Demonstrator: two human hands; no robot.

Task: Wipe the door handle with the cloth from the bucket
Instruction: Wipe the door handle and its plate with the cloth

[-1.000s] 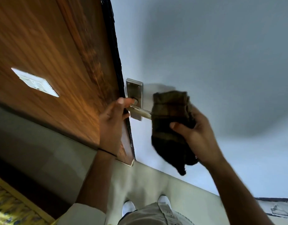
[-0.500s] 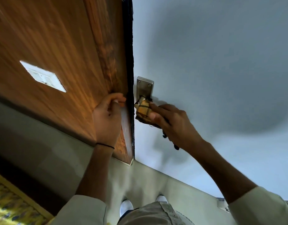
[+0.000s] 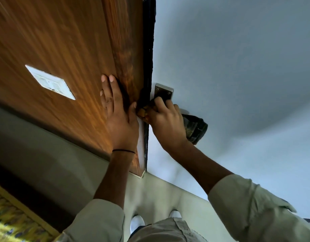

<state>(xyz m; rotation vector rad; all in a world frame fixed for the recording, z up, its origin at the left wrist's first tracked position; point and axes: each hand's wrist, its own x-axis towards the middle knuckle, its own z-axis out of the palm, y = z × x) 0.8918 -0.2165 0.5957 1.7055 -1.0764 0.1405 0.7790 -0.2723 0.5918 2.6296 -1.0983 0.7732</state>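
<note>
— While the cloth [image 3: 194, 128] is gripped in the closed fingers of the right hand [image 3: 165, 123], which step is judged to be in hand?

— The wiping itself, it seems. The cloth is pressed over the handle just below the plate [image 3: 164, 92]; the lever is hidden under it. The bucket is not seen.

— And the left hand [image 3: 119, 117]?

— It is laid flat on the wood panel [image 3: 63, 49], fingers open, nothing held, thumb at the door edge.

— What is called for next?

— Probably a firm rub along the lever, with the door [image 3: 238, 58] steadied.

— The room?

— A switch plate [image 3: 50, 82] is set in the wood; pale floor [image 3: 45, 154] is seen below.
</note>
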